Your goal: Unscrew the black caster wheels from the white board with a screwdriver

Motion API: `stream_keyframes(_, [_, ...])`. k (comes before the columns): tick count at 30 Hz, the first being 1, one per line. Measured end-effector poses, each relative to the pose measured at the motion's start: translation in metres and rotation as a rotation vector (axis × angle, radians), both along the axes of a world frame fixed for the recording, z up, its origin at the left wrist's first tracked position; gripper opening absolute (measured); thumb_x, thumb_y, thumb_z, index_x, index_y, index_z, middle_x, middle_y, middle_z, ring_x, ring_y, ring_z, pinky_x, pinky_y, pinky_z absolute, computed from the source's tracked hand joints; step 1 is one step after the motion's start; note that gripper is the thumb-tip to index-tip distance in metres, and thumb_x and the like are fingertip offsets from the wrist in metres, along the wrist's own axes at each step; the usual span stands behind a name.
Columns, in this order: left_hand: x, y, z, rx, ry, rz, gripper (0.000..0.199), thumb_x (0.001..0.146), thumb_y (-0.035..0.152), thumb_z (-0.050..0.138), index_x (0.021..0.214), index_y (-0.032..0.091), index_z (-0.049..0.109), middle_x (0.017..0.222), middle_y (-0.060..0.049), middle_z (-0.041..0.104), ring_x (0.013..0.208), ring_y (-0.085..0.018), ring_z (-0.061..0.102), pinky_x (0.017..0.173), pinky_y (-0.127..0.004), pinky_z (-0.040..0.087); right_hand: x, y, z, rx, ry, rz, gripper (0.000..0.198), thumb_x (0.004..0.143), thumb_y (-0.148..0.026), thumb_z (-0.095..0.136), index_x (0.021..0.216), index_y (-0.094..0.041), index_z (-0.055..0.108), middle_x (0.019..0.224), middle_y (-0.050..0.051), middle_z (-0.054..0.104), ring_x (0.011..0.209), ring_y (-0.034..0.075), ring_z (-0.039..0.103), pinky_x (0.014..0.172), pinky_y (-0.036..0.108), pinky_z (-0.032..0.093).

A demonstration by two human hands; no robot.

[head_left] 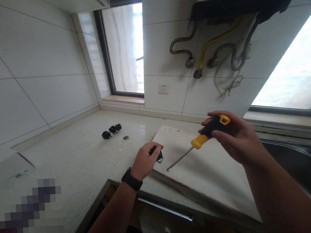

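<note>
My right hand grips the black and yellow handle of a screwdriver. Its shaft slants down to the left, and a small screw shows at the tip, close above a white board. With my left hand I hold a black caster wheel with a metal plate at the board's near left corner. Whether the plate touches the board I cannot tell. Small dark holes mark the board's far left corner.
Several black caster wheels sit on the speckled countertop, beside a small heap of screws. A metal sink lies to the right. Hoses and a wall socket are behind. A cardboard box stands at left.
</note>
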State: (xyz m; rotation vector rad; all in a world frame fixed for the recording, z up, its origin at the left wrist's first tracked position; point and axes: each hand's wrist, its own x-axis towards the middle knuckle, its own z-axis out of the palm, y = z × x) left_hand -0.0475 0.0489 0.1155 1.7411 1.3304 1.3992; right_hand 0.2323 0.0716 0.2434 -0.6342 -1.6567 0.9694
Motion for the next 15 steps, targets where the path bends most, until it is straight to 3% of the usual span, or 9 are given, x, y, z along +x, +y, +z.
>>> stream_keyframes(5, [0.0,-0.023,0.004,0.146,0.064,0.111,0.022,0.101,0.028,0.057,0.115,0.023,0.074,0.12,-0.007,0.073,0.116,-0.024,0.064,0.107,-0.042,0.047,0.01,-0.021,-0.036,-0.188,0.245,-0.211,0.037,0.077,-0.028,0.086,0.112,-0.032,0.075,0.104,0.004,0.076,0.093,0.024,0.078,0.083,0.041,0.066])
stream_keyframes(8, [0.001,-0.052,0.007,0.236,0.103,0.143,0.017,0.1,0.023,0.056,0.103,0.024,0.073,0.109,-0.006,0.073,0.11,-0.025,0.064,0.102,-0.042,0.048,0.014,-0.037,-0.055,-0.269,0.33,-0.275,0.038,0.075,-0.029,0.087,0.111,-0.033,0.076,0.103,0.003,0.076,0.093,0.023,0.078,0.079,0.034,0.066])
stream_keyframes(11, [0.003,-0.08,0.006,0.184,0.085,0.026,0.016,0.097,0.02,0.058,0.095,0.026,0.073,0.096,-0.004,0.073,0.097,-0.023,0.066,0.091,-0.038,0.052,0.017,-0.05,-0.073,-0.325,0.406,-0.323,0.037,0.075,-0.03,0.087,0.111,-0.032,0.077,0.104,0.003,0.076,0.09,0.021,0.078,0.077,0.029,0.065])
stream_keyframes(15, [0.009,-0.098,-0.002,0.021,0.035,-0.059,0.016,0.09,0.02,0.062,0.1,0.027,0.073,0.098,-0.004,0.074,0.093,-0.023,0.067,0.083,-0.035,0.053,0.017,-0.058,-0.091,-0.408,0.46,-0.357,0.037,0.074,-0.031,0.087,0.109,-0.032,0.077,0.105,0.003,0.077,0.091,0.019,0.077,0.078,0.024,0.064])
